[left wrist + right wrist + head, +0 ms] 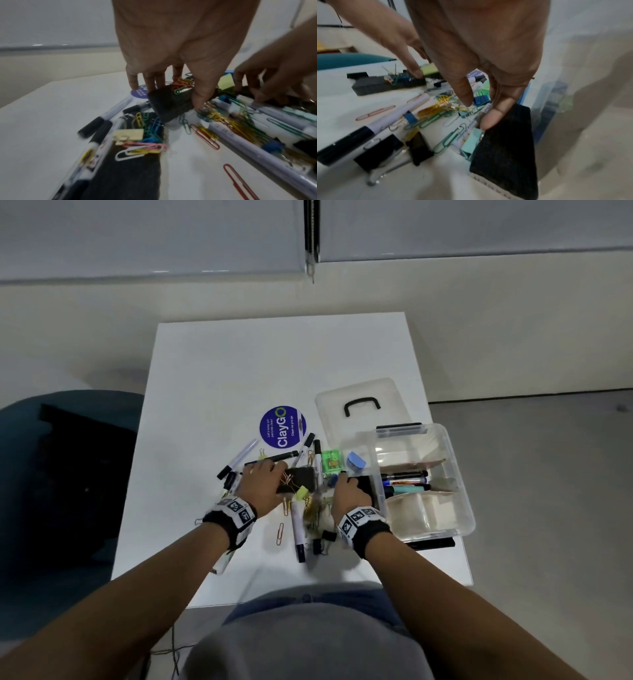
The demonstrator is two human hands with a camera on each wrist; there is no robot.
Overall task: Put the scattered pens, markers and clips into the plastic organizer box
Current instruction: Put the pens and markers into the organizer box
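My left hand grips a black felt eraser between fingers and thumb, tilted up off the white table. Coloured paper clips cling to its top. My right hand pinches a second black eraser with the thumb, right beside the clear plastic organizer box; its index finger points down. A few markers lie in the box's middle compartment. Loose markers, paper clips and binder clips lie scattered between and around both hands.
The box's lid lies flat behind the box. A round purple sticker, a small green packet and a blue piece sit behind the pile. A teal chair stands left of the table.
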